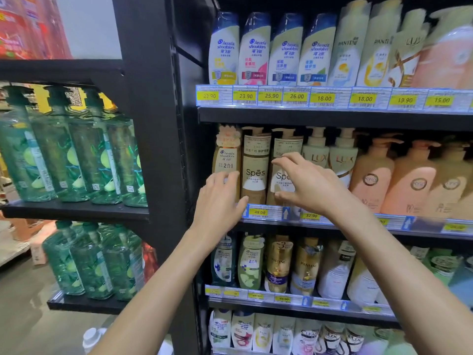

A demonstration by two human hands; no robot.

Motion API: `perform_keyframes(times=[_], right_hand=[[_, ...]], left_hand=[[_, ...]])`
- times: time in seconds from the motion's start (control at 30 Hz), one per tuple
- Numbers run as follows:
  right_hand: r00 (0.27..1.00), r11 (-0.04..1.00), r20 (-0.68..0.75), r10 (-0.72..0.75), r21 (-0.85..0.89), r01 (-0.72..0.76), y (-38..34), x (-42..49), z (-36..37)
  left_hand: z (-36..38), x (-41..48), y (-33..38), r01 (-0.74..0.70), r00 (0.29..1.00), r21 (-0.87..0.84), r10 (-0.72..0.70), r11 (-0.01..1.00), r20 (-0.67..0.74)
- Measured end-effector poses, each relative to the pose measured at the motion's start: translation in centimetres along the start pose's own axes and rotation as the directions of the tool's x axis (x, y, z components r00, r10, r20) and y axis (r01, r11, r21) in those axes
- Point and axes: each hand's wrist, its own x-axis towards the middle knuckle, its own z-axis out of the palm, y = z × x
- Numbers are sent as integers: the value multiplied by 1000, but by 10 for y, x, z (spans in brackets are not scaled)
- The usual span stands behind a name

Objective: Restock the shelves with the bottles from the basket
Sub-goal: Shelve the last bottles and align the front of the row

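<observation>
On the middle shelf (332, 222) a gold Head & Shoulders pump bottle (226, 156) stands at the left end, with two brown Spes pump bottles (254, 172) beside it. My left hand (220, 201) lies with straight fingers against the front of the gold bottle, its thumb pointing right over the price rail. My right hand (304, 185) is spread in front of the second Spes bottle (280, 149), index finger near its upper label and thumb near its base. Whether those fingers clasp it is unclear. No basket is in view.
Lux (316, 155) and peach pump bottles (371, 180) fill the shelf to the right. Rows of shampoo stand above (256, 52) and below (279, 265). Green bottles (76, 155) sit on a black end rack at left. A white bottle top (92, 336) shows low down.
</observation>
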Motion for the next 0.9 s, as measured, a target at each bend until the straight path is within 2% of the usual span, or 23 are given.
perform_keyframes(times=[0.2, 0.47, 0.67, 0.9], right_hand=[[990, 986, 96, 102, -139, -88, 16, -18, -19], [987, 938, -9, 162, -309, -157, 35, -18, -30], [984, 938, -66, 166, -298, -178, 42, -8, -22], [982, 956, -86, 169, -229, -185, 55, -1, -6]], left_hand=[[-9, 13, 32, -156, 987, 151, 160, 976, -13], [-14, 36, 66, -217, 973, 272, 230, 938, -15], [-4, 58, 83, -235, 963, 407, 268, 883, -25], [13, 69, 75, -210, 968, 446, 249, 870, -32]])
